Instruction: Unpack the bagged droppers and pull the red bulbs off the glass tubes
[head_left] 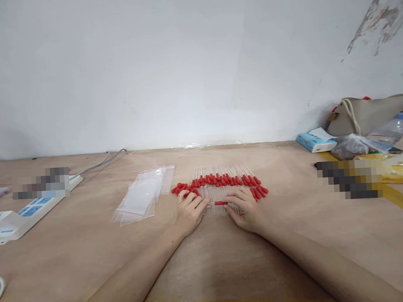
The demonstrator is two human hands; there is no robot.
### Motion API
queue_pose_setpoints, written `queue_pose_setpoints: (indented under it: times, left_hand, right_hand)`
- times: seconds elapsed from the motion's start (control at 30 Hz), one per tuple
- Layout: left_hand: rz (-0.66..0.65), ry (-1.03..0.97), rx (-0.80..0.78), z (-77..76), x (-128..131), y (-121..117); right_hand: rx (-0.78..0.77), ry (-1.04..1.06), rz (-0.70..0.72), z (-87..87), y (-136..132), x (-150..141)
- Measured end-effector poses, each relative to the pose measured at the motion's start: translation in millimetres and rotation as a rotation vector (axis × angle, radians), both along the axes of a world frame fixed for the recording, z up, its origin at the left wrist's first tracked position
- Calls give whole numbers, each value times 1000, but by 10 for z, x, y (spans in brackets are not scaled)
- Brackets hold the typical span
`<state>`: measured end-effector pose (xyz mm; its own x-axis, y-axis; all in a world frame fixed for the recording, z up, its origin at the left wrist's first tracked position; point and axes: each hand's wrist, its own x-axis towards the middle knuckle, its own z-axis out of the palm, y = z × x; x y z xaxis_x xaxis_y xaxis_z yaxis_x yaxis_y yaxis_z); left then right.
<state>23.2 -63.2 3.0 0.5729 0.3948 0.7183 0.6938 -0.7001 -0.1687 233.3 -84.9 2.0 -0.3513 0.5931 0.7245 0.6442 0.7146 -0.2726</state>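
The right hand (247,207) grasps a red cap (220,203) between thumb and fingers, and the left hand (191,212) seems to pinch a thin clear tube (211,204) in line with it; whether the tube is already inside the cap, I cannot tell. Both are between the hands, low over the surface (201,268). If the fingers push at an angle, I think the tube could bend or crack, or the cap could slip away. Directly under and beyond the hands lie loose tubes (213,192), side by side; a wrist that drops or sweeps could roll them out of order. Farther, a row of red caps (218,180) appears joined to tubes pointing to the far side, and a wide movement of the knuckles could disturb it. Other caps (179,188) crowd near the left hand, so they may be knocked and scattered. Well to the left, plastic bags (136,190) overlap loosely, and a sleeve or draught could shift them.
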Motion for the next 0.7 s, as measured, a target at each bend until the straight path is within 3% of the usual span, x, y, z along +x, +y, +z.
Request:
queue_pose_setpoints:
  times: [0.2,0.43,0.7]
  left_hand:
    - [-58,44,-32,-9,33,-7]
    - [-61,49,-48,-14,33,-36]
    - [-94,55,-27,21,21,-74]
  right_hand:
    - [146,-99,-75,-105,10,-35]
    - [168,-189,-138,-75,0,-51]
    - [146,-233,-43,-48,-21,27]
